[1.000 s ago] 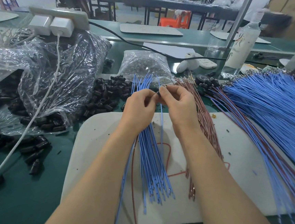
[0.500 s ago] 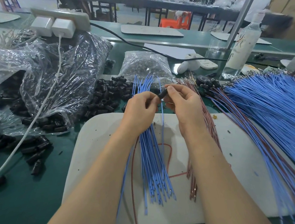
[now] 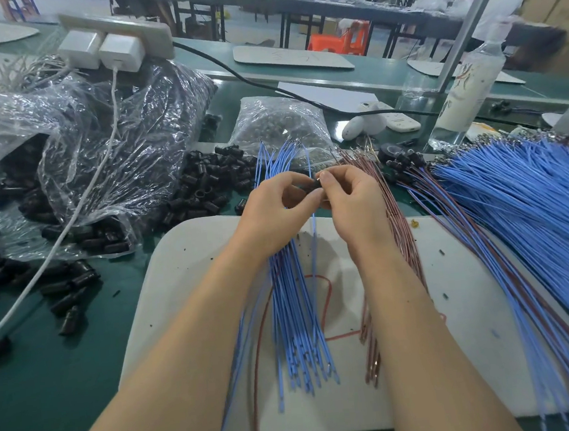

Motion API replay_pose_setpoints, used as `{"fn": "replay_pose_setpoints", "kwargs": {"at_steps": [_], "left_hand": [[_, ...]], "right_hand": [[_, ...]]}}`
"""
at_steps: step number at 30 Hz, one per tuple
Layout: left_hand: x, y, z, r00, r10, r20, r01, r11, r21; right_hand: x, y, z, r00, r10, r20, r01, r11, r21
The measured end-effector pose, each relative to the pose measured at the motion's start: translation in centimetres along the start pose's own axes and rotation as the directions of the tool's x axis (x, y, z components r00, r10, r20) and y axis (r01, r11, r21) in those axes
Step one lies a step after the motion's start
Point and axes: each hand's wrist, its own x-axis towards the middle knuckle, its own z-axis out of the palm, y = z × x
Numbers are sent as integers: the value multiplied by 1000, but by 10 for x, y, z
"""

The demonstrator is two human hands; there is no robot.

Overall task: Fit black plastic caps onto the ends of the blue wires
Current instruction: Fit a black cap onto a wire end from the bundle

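With left hand (image 3: 275, 209) and right hand (image 3: 350, 202) both pinching the black cap (image 3: 316, 183), blue wire (image 3: 314, 243) hanging below the grip, a skewed push risks kinking the wire or dropping the cap.

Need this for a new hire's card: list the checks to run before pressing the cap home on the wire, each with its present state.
1. Grip: left hand and right hand both pinch the black cap: ok.
2. Feed: one blue wire rises from the white board into the pinch: ok.
3. Alignment: wire end at the cap's opening: cannot tell, fingers hide it.
4. Supply: loose caps piled left of the hands: ok.
5. Queue: blue wire bundle lies on the board beneath the left wrist: ok.
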Motion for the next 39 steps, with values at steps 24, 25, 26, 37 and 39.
{"fn": "replay_pose_setpoints", "kwargs": {"at_steps": [24, 25, 26, 37, 39], "left_hand": [[2, -4, 1, 998, -50, -26, 50, 999, -9], [2, -5, 2, 998, -53, -28, 53, 999, 2], [2, -5, 2, 998, -50, -30, 51, 999, 16], [1, -6, 3, 1000, -27, -12, 29, 976, 215], [1, -5, 2, 999, -29, -12, 31, 974, 225]], "right_hand": [[2, 3, -2, 985, 171, 36, -175, 976, 131], [2, 4, -3, 984, 179, 20, -180, 971, 158], [2, 4, -3, 982, 187, 16, -186, 965, 185], [3, 5, -3, 986, 166, 6, -163, 959, 232], [3, 5, -2, 985, 171, 8, -168, 954, 250]]}}
